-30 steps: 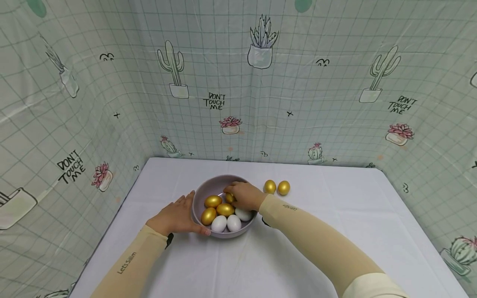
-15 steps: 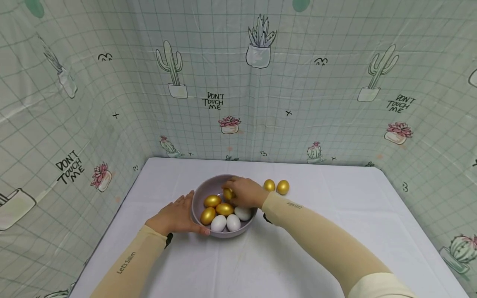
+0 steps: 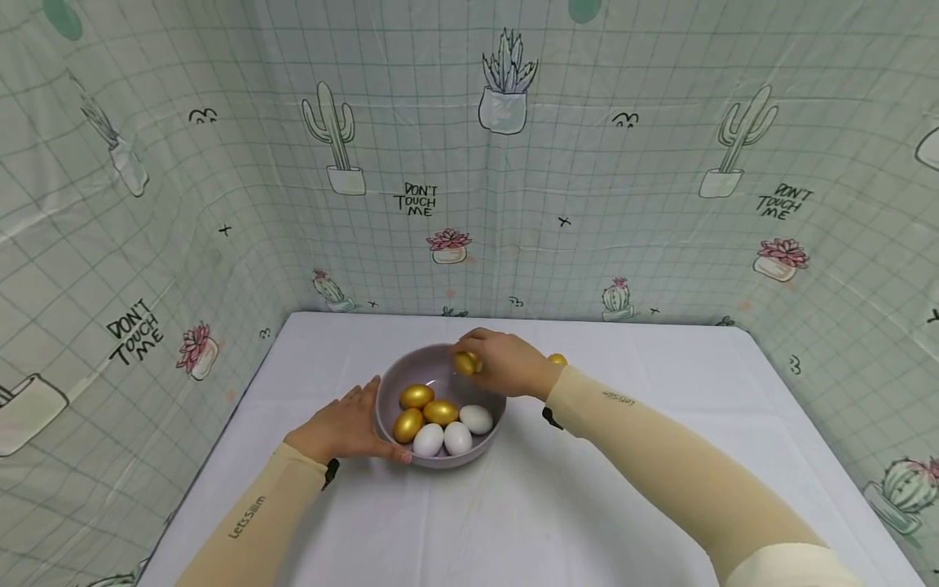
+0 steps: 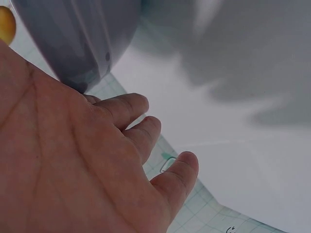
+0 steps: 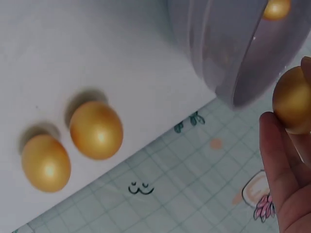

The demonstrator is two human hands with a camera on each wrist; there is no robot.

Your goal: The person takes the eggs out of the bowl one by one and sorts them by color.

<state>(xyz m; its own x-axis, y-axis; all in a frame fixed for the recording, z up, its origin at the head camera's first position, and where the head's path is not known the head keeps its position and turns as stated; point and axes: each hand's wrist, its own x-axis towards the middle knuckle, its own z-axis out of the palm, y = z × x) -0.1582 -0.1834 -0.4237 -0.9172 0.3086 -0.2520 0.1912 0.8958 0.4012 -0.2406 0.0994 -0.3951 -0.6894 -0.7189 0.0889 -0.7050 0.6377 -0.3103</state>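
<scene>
One stretchy beige left sleeve [image 3: 245, 518] with dark lettering, reaching in beside the left edge of a flat table [image 3: 623, 481] spread with white cloth. At its cuff, a small black wrist strap [image 3: 331, 473]. Next, the bare left hand [image 3: 348, 428], resting against the left wall of a round, smooth, mauve-grey, plastic-looking bowl [image 3: 424, 365], fingers [image 4: 129, 109] straight and spread, thumb at the near rim.

Bowl set near the table's far edge, closer to the far left corner than the far right. Inside, left to right: one glossy gold egg [image 3: 407, 425] by the near left wall, a second gold egg [image 3: 416, 397] farther back, a smooth white egg [image 3: 428, 439] by the near wall, a third gold egg [image 3: 441, 412] in the middle, a second white egg [image 3: 458, 439], and a third white egg [image 3: 476, 419] toward the right wall.

Up at the bowl's far right part, apart from those six, a fourth gold egg [image 3: 465, 364], pinched between thumb and fingers of the bare right hand [image 3: 508, 364]. Behind that hand, a matching beige right sleeve [image 3: 660, 465], slanting toward the near right. Right of the bowl, near the far edge, a fifth gold egg [image 5: 96, 130] and a sixth gold egg [image 5: 46, 163], side by side on the cloth, mostly hidden in the head view. Beyond the edges, pale green gridded fabric [image 3: 623, 179] printed with potted cacti.
</scene>
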